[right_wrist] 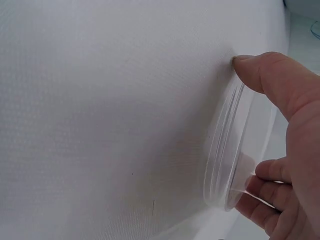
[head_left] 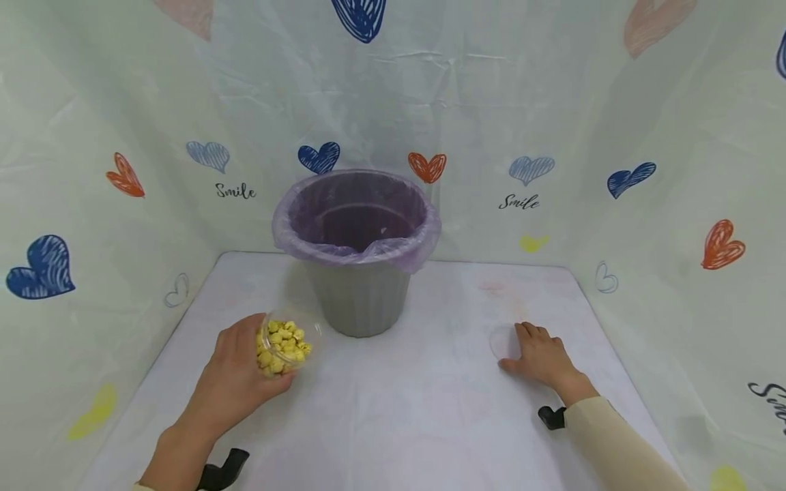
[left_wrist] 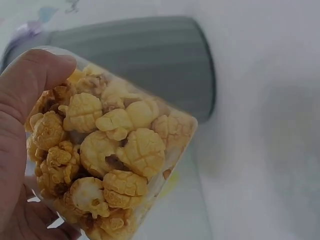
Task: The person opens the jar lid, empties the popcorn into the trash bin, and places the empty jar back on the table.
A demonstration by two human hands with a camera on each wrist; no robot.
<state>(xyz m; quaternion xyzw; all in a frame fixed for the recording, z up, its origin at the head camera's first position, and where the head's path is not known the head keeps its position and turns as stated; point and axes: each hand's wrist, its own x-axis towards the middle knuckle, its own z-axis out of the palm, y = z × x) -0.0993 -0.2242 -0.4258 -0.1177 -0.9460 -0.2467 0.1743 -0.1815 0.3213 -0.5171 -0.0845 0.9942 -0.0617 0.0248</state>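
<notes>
My left hand [head_left: 233,372] grips a clear plastic container [left_wrist: 186,122] full of yellow popcorn [head_left: 287,344], tilted toward the bin. In the left wrist view the thumb lies across the container's upper edge, and some fingers are hidden behind it. At the right side of the table, my right hand [head_left: 543,358] holds a round clear plastic lid [right_wrist: 220,150] at its edge, thumb on one side and fingers on the other. The lid lies low at the white tabletop; its contact with the surface is hard to make out.
A grey bin [head_left: 362,300] lined with a thin purple bag [head_left: 356,256] stands at the table's back, right of and beyond the left hand. A white curtain [head_left: 479,88] printed with hearts surrounds the table [head_left: 399,409]. Black wrist mounts [head_left: 224,470] show below both hands.
</notes>
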